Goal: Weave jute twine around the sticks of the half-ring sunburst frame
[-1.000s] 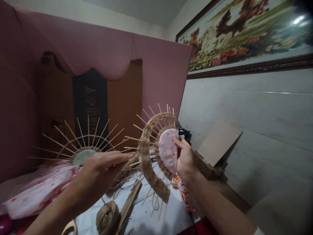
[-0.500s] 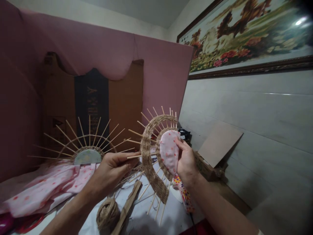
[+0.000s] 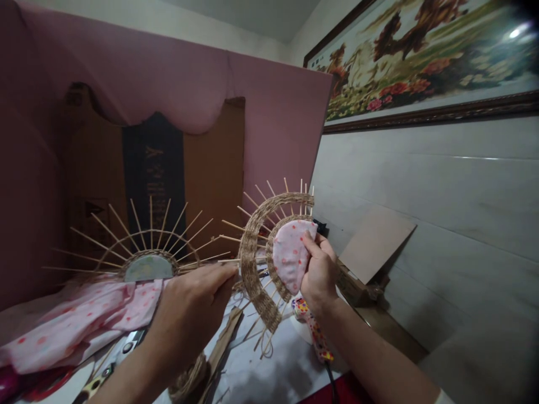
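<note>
You had the woven half-round (image 3: pixel 273 255) raised in the air above the tabletop (image 3: pixel 263 373), a little right of the middle of the view and between your two hands. Your right hand (image 3: pixel 320 268) was closed on its straight side, thumb flat on the dotted cloth panel (image 3: pixel 289 257) and the other fingers mostly hidden behind it. Your left hand (image 3: pixel 197 297) showed you its back, fingers bent toward the outer twine band (image 3: pixel 249 255) with their tips at or just beside its edge; whether they pinched a strand or a stick you could not tell. The step in hand looked like working along that outer band, where the sticks (image 3: pixel 233 225) poked through, and the next move seemed to call for a firm right-hand hold and careful left fingers among the stick ends. The piece stood nearly on edge: its bow and most of its sticks pointed left, toward your left hand, while its straight side faced right. Its long axis ran steeply from top to bottom, upper end leaning right, lower end leaning left above the flower-patterned tool (image 3: pixel 314 331). A second half-round (image 3: pixel 148 268) lay well apart at the left, its bow upward.
</note>
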{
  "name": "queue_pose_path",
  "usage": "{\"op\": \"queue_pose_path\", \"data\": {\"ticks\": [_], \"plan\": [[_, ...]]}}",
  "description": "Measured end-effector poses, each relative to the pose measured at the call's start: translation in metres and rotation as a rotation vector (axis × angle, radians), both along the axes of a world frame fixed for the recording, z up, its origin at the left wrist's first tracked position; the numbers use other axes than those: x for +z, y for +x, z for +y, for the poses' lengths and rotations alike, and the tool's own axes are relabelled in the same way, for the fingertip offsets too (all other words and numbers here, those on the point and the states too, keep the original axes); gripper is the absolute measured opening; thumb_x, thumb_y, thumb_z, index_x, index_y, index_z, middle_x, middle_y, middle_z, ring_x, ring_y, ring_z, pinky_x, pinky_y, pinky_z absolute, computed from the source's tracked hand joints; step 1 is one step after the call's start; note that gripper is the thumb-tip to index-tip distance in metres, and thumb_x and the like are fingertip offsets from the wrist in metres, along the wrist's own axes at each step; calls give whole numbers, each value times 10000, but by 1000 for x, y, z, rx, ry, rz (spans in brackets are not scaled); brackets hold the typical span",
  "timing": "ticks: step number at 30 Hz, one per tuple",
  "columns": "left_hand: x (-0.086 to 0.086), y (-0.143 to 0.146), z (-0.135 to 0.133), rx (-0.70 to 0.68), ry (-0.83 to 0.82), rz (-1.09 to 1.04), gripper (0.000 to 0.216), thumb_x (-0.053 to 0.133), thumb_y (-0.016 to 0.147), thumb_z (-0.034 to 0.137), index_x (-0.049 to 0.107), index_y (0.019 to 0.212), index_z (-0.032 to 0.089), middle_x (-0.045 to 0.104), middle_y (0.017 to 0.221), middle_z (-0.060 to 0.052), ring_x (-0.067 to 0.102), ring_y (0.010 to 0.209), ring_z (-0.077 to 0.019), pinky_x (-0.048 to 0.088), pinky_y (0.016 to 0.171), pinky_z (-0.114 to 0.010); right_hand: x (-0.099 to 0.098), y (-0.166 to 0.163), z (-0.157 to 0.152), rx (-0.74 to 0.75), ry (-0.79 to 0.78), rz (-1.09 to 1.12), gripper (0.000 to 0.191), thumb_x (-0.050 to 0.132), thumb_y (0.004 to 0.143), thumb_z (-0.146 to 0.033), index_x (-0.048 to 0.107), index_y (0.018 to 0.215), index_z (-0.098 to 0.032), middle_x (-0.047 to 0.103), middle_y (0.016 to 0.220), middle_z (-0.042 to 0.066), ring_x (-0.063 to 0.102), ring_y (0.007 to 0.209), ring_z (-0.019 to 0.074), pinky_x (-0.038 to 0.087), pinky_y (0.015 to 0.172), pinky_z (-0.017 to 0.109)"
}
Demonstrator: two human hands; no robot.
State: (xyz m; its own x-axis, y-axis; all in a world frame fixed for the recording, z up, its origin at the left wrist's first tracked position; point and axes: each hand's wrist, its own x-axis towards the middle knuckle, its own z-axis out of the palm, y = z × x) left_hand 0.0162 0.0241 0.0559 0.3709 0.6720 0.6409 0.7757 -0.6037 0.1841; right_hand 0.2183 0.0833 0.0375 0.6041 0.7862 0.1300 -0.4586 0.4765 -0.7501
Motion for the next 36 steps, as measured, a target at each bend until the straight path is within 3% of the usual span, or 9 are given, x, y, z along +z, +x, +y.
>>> {"op": "queue_pose_path", "data": {"ticks": [9,15,22,29,36], "plan": [[-2,5,-3,-18,132,98,231,466,836,130,670,935,174,722,841,-62,664,660,-207,543,595,-356,-3,-1,1,-3,26,-27,343,714,622,-300,582,910,-168,634,823,6,600,719,110,497,668,233],[-3,9,-9,-1,225,152,203,457,828,119,658,818,150,697,733,-62,650,609,-219,518,506,-341,-3,1,3,-3,12,-1,326,711,617,-280,589,898,-170,643,787,-10,607,700,92,499,657,201],[0,11,-12,-59,262,258,268,411,849,107,630,1001,124,694,808,-82,657,684,-229,509,516,-334,0,8,6,52,-19,76,291,694,614,-227,596,882,-171,656,795,-3,612,695,100,521,647,212],[10,6,-16,-78,330,284,242,479,832,139,652,1001,144,644,707,-59,603,587,-200,457,490,-315,-9,20,21,118,-21,128,296,689,596,-228,594,872,-176,670,807,-10,637,746,115,539,651,222],[1,9,-9,-92,284,247,257,471,844,139,666,1012,143,688,765,-73,647,636,-213,502,509,-324,-11,21,23,98,-15,111,278,680,619,-255,585,870,-183,674,794,-14,645,727,121,549,658,240]]}}
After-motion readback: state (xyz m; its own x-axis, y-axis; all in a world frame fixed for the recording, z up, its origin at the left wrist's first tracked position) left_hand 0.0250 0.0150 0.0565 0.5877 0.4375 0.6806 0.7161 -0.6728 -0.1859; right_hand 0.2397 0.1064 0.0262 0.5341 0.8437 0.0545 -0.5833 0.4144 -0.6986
